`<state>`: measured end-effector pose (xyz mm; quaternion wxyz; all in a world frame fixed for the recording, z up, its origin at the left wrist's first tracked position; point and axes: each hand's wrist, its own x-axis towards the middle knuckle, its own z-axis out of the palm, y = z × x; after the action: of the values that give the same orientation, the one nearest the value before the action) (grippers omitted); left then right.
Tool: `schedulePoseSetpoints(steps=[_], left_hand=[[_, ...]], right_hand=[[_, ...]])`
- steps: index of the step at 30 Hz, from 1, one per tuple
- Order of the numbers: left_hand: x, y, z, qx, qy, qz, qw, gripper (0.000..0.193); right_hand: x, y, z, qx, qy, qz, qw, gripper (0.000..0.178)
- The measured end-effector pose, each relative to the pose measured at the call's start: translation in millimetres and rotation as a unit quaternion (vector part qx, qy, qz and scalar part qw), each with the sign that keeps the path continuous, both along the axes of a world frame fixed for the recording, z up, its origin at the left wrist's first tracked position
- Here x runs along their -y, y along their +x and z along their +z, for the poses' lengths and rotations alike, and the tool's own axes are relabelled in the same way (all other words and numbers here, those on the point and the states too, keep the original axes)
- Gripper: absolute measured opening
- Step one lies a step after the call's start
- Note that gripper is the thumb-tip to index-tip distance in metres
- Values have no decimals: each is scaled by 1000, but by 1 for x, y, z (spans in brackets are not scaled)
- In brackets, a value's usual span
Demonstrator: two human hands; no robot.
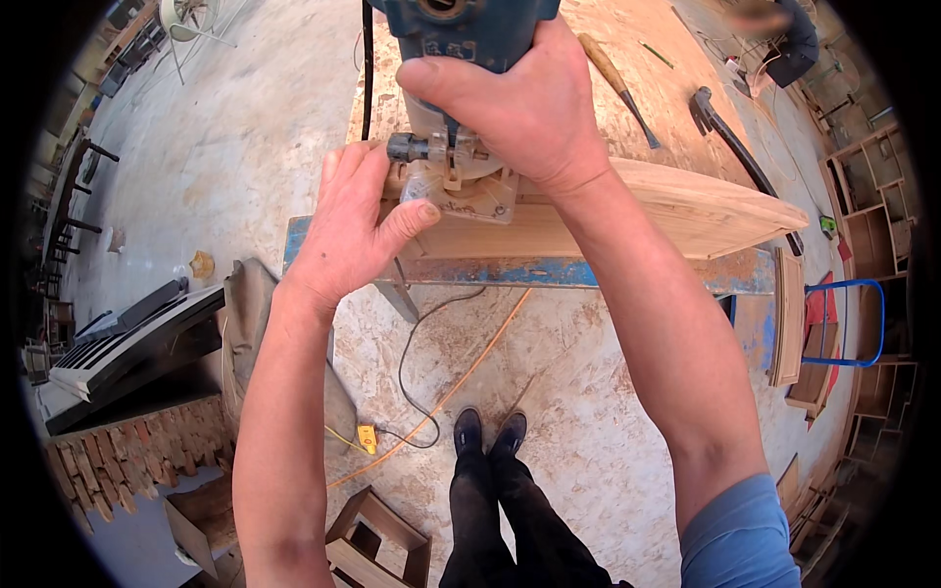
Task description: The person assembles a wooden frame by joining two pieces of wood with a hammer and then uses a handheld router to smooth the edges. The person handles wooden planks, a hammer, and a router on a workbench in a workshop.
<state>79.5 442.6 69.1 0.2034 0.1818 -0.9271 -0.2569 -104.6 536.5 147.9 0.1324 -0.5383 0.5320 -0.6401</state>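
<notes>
My right hand (524,113) is wrapped round the blue body of a trim router (469,44), its thumb across the front. The router's clear base (475,201) rests on the upper edge of a pale wooden board (676,201), which tapers to the right. My left hand (353,220) is over the board's left end, fingers stretched over the edge and thumb on the near side, close beside the router base. The hand hides that end of the board. The router's bit is hidden. Under the board is a workbench with a worn blue edge (510,272).
A wood-handled chisel (619,86), a green pencil (656,53) and a black-handled hammer (735,137) lie on the bench. A black cord (367,78) hangs beside the router. On the floor lie cables, a yellow socket (368,438) and a wooden frame (382,534). Another person (789,44) is at far right.
</notes>
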Motion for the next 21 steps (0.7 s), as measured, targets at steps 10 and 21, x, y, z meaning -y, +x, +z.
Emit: schedulePoseSetpoints(steps=[10,21], left_hand=[[-1,-1,-3,-19,5,6,1000,81],[-1,0,-3,-20,7,11,1000,76]], right_hand=[[1,-1,0,-12,-3,-14,1000,60],[0,3,2,-19,10,-36,999,61]])
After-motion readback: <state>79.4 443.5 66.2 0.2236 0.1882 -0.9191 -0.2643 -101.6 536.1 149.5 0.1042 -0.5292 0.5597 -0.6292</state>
